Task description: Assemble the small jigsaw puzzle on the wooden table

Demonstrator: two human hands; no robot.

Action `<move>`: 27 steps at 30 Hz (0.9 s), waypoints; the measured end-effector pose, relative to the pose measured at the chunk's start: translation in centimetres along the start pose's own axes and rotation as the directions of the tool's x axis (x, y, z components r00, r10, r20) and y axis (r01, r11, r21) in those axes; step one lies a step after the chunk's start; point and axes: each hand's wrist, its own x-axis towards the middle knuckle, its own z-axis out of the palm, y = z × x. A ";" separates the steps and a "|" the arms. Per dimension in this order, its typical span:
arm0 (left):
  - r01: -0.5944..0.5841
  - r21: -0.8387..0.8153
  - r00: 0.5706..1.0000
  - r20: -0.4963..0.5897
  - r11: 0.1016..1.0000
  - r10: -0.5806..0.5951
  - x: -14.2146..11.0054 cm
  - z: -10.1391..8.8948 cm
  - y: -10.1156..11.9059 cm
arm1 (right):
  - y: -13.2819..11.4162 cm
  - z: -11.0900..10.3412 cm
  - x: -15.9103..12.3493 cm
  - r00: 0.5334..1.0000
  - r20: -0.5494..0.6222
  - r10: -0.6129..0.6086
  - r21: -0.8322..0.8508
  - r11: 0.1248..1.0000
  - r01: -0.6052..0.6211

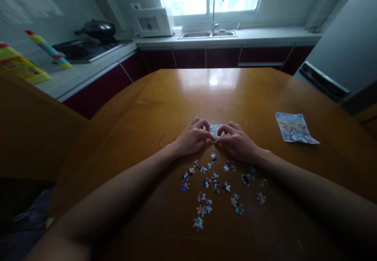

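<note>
Between my two hands lies a partly joined jigsaw puzzle [216, 130] on the wooden table, its sides covered by my fingers. My left hand [196, 135] rests at its left side, fingers bent and thumb and index pinched together at the near edge. From the right, my right hand [234, 138] meets it there with curled fingers, its fingertips also pressed at the near edge. Whatever piece sits under the fingertips is too small to make out. Loose puzzle pieces [217, 187] are scattered on the table nearer to me, below both hands.
A creased printed picture sheet [295, 128] lies on the table [165, 96] to the right. Beyond the table are a counter with a sink [210, 34], a white microwave [153, 21] and a stove with a dark pan [98, 29]. A fridge [338, 45] stands at the right.
</note>
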 end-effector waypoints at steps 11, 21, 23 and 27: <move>-0.021 0.073 0.999 0.040 0.997 0.018 -0.2 0.1 0.0 | -0.2 -0.2 0.1 1.000 -0.001 0.004 0.003 1.000 -0.004; -0.025 0.068 1.000 0.013 0.997 0.025 -0.1 0.1 0.1 | -0.1 -0.2 0.1 1.000 -0.011 0.000 -0.003 1.000 0.000; -0.019 0.071 1.000 0.016 0.997 0.018 -0.1 0.2 0.0 | -0.1 -0.2 0.1 1.000 -0.006 0.005 0.001 1.000 -0.005; -0.013 0.075 1.000 0.024 0.997 0.012 -0.2 0.2 -0.2 | -0.3 -0.2 0.1 1.000 0.001 0.019 0.006 1.000 -0.019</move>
